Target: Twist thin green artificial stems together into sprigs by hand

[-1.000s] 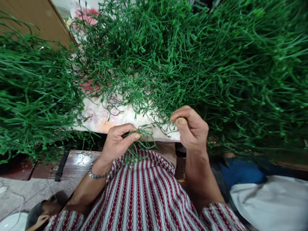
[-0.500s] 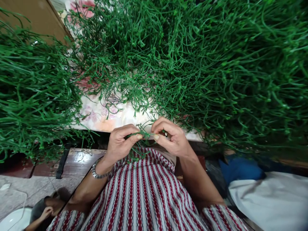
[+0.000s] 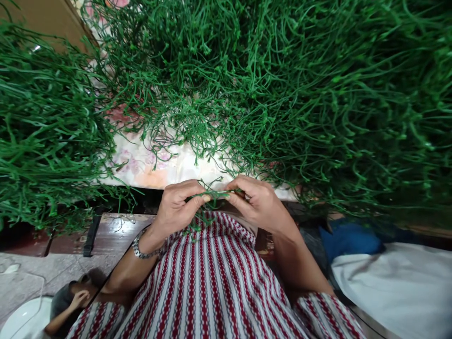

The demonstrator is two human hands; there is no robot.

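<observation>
My left hand point(image 3: 181, 203) pinches a thin green sprig point(image 3: 211, 194) between thumb and forefinger, at about waist height. Its loose strands poke up past the fingers and hang down over my striped shirt. Facing it, my right hand point(image 3: 253, 200) has thumb and forefinger closed on the right end of the same sprig; its other fingers are curled, and what they may hold is hidden. Just beyond my hands, a big pile of green stems with small forked tips point(image 3: 318, 108) lies on a floral cloth point(image 3: 148, 162).
Another heap of green stems point(image 3: 45, 136) fills the left side, in front of a brown board point(image 3: 45, 23). Below is a dark red bench point(image 3: 116, 235). Blue cloth point(image 3: 349, 240) and white cloth point(image 3: 399, 282) lie at right. Another person's hand point(image 3: 81, 296) shows at lower left, near a white round surface point(image 3: 30, 318).
My right thumb and forefinger have closed onto the sprig near my left fingertips. The left hand keeps its pinch. The view has shifted slightly.
</observation>
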